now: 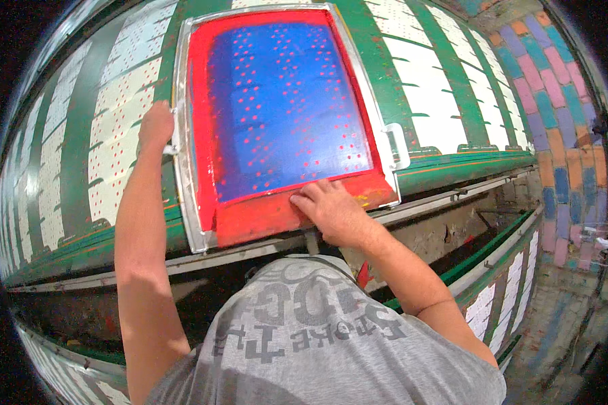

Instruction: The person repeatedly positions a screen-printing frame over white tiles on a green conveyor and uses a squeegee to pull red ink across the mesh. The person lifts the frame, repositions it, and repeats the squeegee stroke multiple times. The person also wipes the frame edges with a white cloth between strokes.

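A screen frame (pixel 182 175) with a blue, red-dotted mesh (pixel 287 101) and red-inked margins lies on a green table. My left hand (pixel 157 125) is closed on the white handle at the frame's left side. My right hand (pixel 327 206) has its fingers bent over a red, ink-covered bar (pixel 246 223) along the frame's near edge; its fingertips rest at the bar's upper edge. A second white handle (pixel 400 148) sticks out on the frame's right side.
The green table (pixel 409 88) carries rows of white sheets (pixel 439 108), some at left red-dotted (pixel 118 148). A metal rail (pixel 452 194) and trough run along its near edge, close to my body. Behind me is another such table. At right is a floor of coloured blocks (pixel 561 135).
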The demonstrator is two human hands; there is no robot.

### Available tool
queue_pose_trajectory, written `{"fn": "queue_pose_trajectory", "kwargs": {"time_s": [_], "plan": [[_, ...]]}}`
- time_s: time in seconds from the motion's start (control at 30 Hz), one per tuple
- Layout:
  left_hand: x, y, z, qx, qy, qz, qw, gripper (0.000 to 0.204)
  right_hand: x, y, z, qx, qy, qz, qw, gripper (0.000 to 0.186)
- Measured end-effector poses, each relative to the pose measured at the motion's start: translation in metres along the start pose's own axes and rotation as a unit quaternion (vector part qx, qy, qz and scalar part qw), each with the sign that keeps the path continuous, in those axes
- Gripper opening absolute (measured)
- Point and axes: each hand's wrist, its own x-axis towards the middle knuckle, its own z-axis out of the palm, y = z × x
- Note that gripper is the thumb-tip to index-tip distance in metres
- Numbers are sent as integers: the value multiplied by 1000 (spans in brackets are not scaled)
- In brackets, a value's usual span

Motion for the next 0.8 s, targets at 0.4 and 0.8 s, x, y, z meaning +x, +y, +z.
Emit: {"fn": "queue_pose_trajectory", "kwargs": {"time_s": [0.4,0.8], "plan": [[13,-26,21,-25,27,-52,998,45,-64,89,-2,269,126,-94,950,59],[6,-24,10,-92,8,-109,990,40,-91,202,11,445,231,331,800,71]]}}
